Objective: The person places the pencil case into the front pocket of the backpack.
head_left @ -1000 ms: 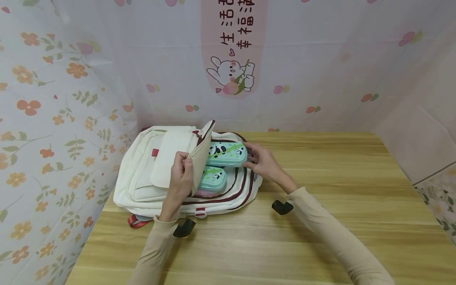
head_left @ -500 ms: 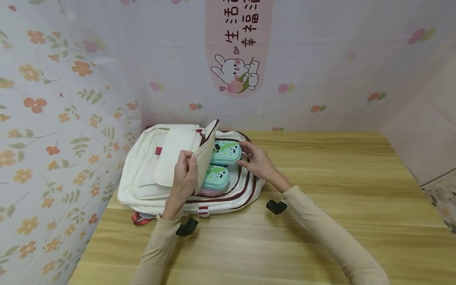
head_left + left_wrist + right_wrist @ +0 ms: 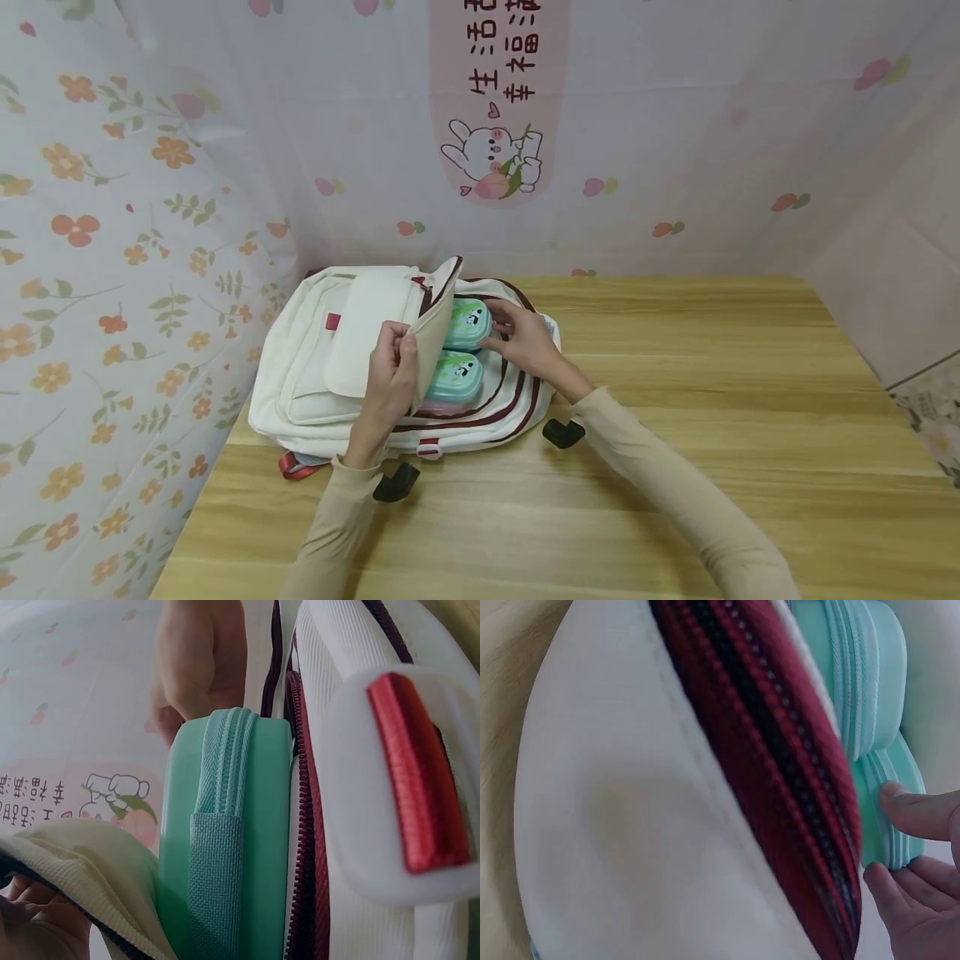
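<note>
A cream backpack [image 3: 300,400] with dark red zippers lies on the table. My left hand [image 3: 390,375] grips the edge of its front pocket's flap [image 3: 433,346] and holds it lifted. Inside the pocket are two mint-green panda pencil cases, mostly covered by the flap. The end of the far pencil case [image 3: 467,323] is between the thumb and fingers of my right hand [image 3: 528,340]; in the right wrist view, the thumb lies on its zipped side [image 3: 881,810]. The near pencil case [image 3: 456,377] lies beside it, with something pink [image 3: 441,408] underneath.
The wooden table [image 3: 712,400] extends to the right of the backpack. A patterned curtain [image 3: 637,150] hangs behind it, and a floral one [image 3: 112,275] stands close on the left. Black wrist-worn pieces [image 3: 564,433] stick out inward from both sleeves.
My right hand has moved left, and the far pencil case has slid deeper under the flap, so less of it shows. The left hand keeps the flap lifted.
</note>
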Motion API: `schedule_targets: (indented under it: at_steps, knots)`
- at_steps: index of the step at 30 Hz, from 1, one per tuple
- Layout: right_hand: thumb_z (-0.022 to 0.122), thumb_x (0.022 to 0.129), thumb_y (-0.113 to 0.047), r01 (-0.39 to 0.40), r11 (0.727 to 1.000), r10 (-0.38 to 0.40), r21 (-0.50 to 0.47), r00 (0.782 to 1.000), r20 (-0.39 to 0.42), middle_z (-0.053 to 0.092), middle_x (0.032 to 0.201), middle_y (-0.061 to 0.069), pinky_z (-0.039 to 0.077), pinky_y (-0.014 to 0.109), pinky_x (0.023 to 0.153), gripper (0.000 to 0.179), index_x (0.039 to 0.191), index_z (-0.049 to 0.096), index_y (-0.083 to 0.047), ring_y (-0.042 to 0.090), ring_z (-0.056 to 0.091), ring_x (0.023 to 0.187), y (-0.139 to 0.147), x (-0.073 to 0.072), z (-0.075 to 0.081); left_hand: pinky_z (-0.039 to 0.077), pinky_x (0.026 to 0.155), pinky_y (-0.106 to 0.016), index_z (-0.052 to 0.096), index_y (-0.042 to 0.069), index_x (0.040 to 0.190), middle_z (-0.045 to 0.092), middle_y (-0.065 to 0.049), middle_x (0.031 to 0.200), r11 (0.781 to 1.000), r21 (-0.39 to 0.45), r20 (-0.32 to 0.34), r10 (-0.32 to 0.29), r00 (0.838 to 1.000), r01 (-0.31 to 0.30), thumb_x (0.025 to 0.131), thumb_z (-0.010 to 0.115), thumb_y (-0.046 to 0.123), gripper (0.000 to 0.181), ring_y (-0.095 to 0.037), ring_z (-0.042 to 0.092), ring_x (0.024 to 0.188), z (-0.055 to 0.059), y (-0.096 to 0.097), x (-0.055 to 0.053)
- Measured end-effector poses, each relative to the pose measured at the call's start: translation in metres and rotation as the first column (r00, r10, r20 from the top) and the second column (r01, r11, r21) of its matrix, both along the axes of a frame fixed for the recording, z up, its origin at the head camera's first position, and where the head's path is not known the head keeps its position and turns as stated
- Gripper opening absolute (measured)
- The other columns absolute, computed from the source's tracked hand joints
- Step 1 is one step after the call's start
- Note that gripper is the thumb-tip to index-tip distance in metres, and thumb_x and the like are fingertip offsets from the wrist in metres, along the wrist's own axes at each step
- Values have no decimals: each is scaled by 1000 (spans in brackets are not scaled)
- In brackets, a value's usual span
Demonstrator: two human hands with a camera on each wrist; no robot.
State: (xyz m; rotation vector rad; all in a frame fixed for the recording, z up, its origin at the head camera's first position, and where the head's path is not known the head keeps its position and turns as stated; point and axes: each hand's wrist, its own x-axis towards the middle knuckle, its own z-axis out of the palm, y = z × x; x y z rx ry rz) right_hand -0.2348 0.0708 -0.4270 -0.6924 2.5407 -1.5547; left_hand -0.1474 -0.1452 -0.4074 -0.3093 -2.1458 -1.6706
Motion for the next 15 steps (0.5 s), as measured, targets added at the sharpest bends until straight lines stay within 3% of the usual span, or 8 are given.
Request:
schedule_targets:
  at_steps: [4, 10, 15]
  knots:
    - [77, 88, -4, 4, 1000, -4, 9, 1000, 12, 57, 143, 23, 54, 42, 102, 65, 146, 49, 0, 37, 61, 126, -3, 2, -1, 32, 49, -19, 49, -8, 99, 42, 4, 66, 1000, -9, -17, 7, 1000, -7, 102, 42, 3, 13, -4, 40, 56, -2, 0, 0]
    - [78, 87, -7, 15, 999, -13, 42, 999, -49, 60, 139, 22, 55, 42, 101, 64, 145, 50, -2, 36, 63, 124, -3, 4, -3, 31, 50, -18, 51, -7, 99, 41, 6, 66, 999, -47, -45, -8, 999, 6, 101, 45, 3, 12, -2, 38, 56, -1, 0, 1]
    - [76, 90, -8, -2, 997, 9, 75, 996, -93, 58, 141, 23, 54, 45, 102, 63, 146, 48, 1, 39, 63, 123, 5, 7, -5, 31, 50, -16, 57, -5, 99, 48, -2, 65, 995, -101, -66, -17, 998, 11, 100, 50, 3, 10, -3, 39, 56, 0, -2, 2]
